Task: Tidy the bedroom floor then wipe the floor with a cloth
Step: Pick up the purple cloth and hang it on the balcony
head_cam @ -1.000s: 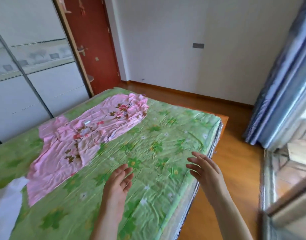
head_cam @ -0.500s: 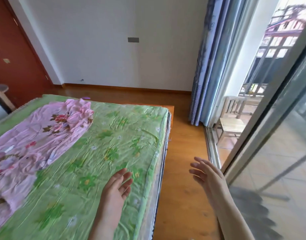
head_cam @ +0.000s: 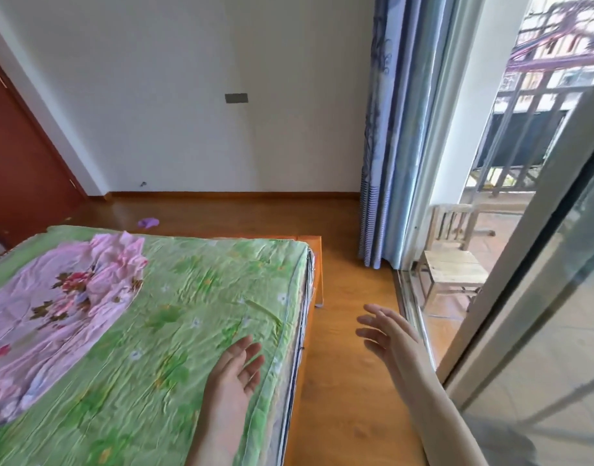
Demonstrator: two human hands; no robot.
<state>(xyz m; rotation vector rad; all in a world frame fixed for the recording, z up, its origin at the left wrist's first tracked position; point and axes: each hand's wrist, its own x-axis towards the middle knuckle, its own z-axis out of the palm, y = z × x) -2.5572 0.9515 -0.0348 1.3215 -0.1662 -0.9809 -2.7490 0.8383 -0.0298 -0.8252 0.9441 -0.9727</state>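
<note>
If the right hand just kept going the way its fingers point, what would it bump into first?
The right hand is open, its fingers aimed forward and a little left over bare wooden floor. The way looks free at first; further on lies the corner of the orange bed frame, though depth and hand height are hard to judge.

A small crumpled purple item (head_cam: 148,223) lies on the bare wooden floor (head_cam: 342,381) beyond the foot of the bed, near the far wall, too small to identify.
</note>
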